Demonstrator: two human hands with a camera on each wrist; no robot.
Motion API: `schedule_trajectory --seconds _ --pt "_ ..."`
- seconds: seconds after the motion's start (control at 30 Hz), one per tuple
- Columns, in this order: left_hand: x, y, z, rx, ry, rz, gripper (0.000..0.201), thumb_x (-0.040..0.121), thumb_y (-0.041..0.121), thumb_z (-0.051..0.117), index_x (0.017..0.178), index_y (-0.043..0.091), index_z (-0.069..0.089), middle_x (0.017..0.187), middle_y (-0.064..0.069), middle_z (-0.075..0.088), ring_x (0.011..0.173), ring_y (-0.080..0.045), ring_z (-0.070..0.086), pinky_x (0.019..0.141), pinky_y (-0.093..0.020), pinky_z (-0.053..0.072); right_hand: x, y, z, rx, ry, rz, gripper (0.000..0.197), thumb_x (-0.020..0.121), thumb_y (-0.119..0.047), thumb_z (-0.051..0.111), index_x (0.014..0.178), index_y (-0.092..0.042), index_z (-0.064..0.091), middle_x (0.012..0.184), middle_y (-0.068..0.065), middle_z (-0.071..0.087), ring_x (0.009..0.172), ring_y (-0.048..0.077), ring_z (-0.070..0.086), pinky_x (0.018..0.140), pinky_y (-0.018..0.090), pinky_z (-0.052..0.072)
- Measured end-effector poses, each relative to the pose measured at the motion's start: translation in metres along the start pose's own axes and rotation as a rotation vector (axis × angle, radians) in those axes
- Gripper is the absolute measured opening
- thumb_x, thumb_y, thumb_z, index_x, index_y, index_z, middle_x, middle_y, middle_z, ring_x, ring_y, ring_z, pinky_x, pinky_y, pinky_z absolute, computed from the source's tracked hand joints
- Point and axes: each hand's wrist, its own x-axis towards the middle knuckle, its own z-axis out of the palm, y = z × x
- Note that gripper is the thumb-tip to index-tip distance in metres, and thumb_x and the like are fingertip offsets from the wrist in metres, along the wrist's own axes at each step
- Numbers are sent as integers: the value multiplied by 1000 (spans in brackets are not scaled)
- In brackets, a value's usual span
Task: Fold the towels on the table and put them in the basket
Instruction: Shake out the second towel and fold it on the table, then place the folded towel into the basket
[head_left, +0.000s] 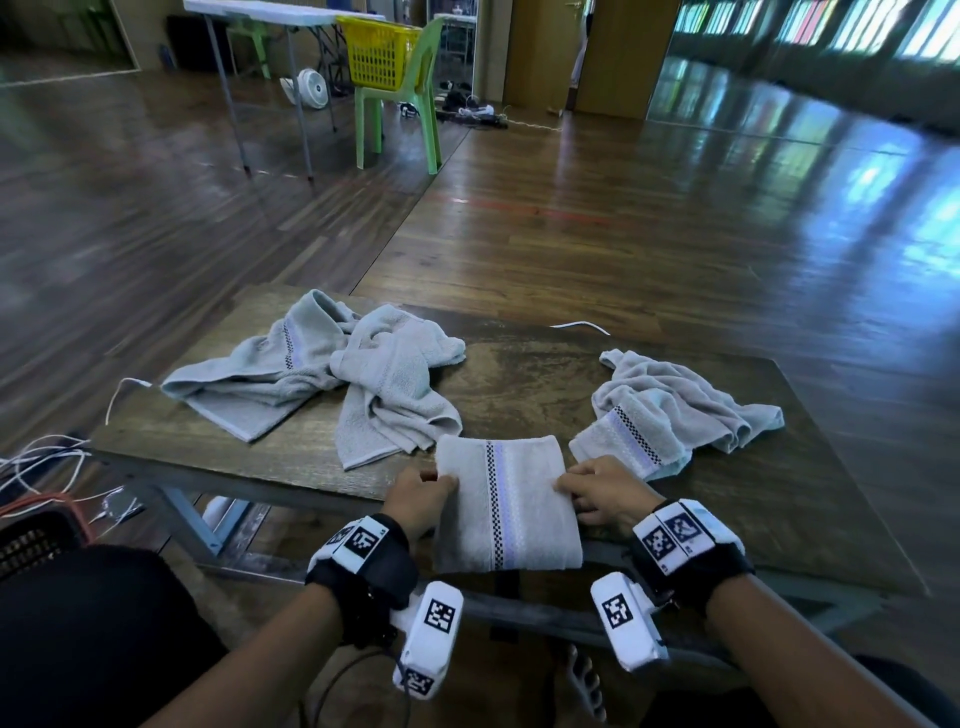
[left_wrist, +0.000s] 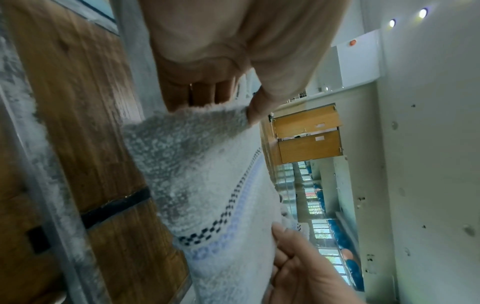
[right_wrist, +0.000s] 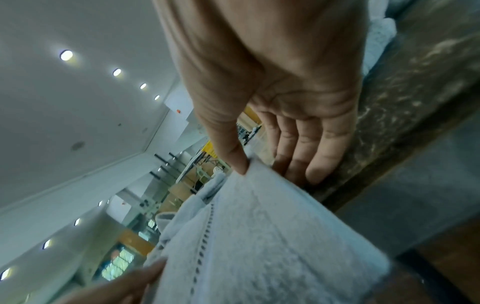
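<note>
A folded grey towel with a checked and lilac stripe lies at the near edge of the wooden table, its lower part hanging over the edge. My left hand pinches its left side, thumb on top and fingers beneath, as the left wrist view shows on the towel. My right hand pinches the right side of the towel the same way. Two crumpled grey towels lie at the left of the table. Another crumpled towel lies at the right. A yellow basket sits on a distant green chair.
A dark basket and a tangle of white and orange cables lie on the floor at the left. A green chair, a white folding table and a small fan stand far back. A bare foot shows under the table.
</note>
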Motion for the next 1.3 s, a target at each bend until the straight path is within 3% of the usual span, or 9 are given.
schedule_trajectory --seconds 0.17,0.37,0.5,0.63,0.73,0.83,1.03,1.17,1.3 --pt "-30 -1 -12 -62 -45 30 11 93 15 52 86 15 60 94 -8 61 81 -18 55 67 -29 44 -31 1 8 278 -104 127 27 87 -10 61 112 -2 55 111 12 63 101 25 59 72 38 50" --pt "-68 16 -50 -47 -17 171 16 91 18 56 106 13 57 94 -2 60 78 -12 55 58 -25 42 -73 -20 20 349 -128 -7 17 89 -10 56 105 -4 59 109 14 62 108 29 55 94 45 44" --pt "-97 28 -84 -23 7 248 29 90 20 58 116 8 53 93 -1 59 75 -10 55 51 -18 44 -102 -41 32 369 -142 -126 27 87 -12 60 113 -3 59 112 14 65 104 27 60 85 41 51" --pt "-128 35 -112 -113 63 316 28 91 18 57 116 8 55 91 1 60 72 -9 55 46 -17 44 -136 -68 48 326 -157 -275 13 90 -10 56 100 -4 61 95 11 63 86 22 59 70 36 51" --pt "-146 42 -135 -154 127 347 25 90 19 58 113 11 57 99 -4 63 76 -10 56 54 -21 43 -153 -90 59 283 -169 -368 16 90 -12 56 104 -4 61 105 15 64 95 26 61 84 41 51" --pt "-165 51 -162 -172 207 400 23 90 20 59 111 12 59 96 -3 63 77 -12 57 57 -24 44 -163 -116 75 241 -188 -450 15 90 -14 56 101 -5 61 105 16 62 93 27 58 85 44 50" --pt "-209 32 -226 -289 429 406 21 89 17 60 109 12 62 83 0 61 62 -9 50 41 -13 40 -176 -164 138 156 -365 -583 8 93 -12 52 93 -9 59 80 6 59 67 17 54 49 22 45" --pt "-237 8 -270 -392 590 356 13 89 14 59 101 14 62 76 1 60 56 -8 50 45 -16 39 -185 -186 196 79 -502 -618 9 93 -15 52 91 -12 60 85 8 61 73 20 58 66 31 49" --pt "-267 -24 -304 -449 724 329 14 89 2 53 91 12 63 57 2 53 32 0 41 32 -10 30 -195 -197 251 -18 -619 -629 10 92 -15 53 90 -12 61 87 8 61 75 20 57 69 34 46"
